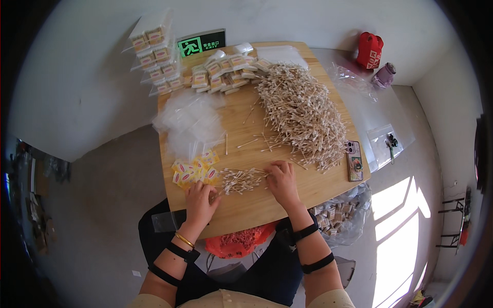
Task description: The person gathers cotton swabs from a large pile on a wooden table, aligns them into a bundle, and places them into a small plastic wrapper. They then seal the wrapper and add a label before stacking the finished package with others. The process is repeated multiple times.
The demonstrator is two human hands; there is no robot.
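Note:
A loose bunch of cotton swabs (241,180) lies on the wooden table (236,213) between my two hands. At its left end is my left hand (201,203), fingers bent inward and thumb close to the swab tips; whatever is in its grasp is hidden. My right hand (282,184) has its fingers curled in at the bunch's right end, with swab ends at its fingertips. Just beyond my left hand lie several yellow and white printed cards (194,170). Behind them spreads a pile of clear plastic bags (191,123). A big heap of cotton swabs (303,110) covers the table's right side.
Packed swab packets (226,72) lie at the table's back, with stacked packets (156,54) at the far left. A phone (355,161) rests by the right edge. Below hang a red bag (239,241) and a clear sack of small packs (339,215).

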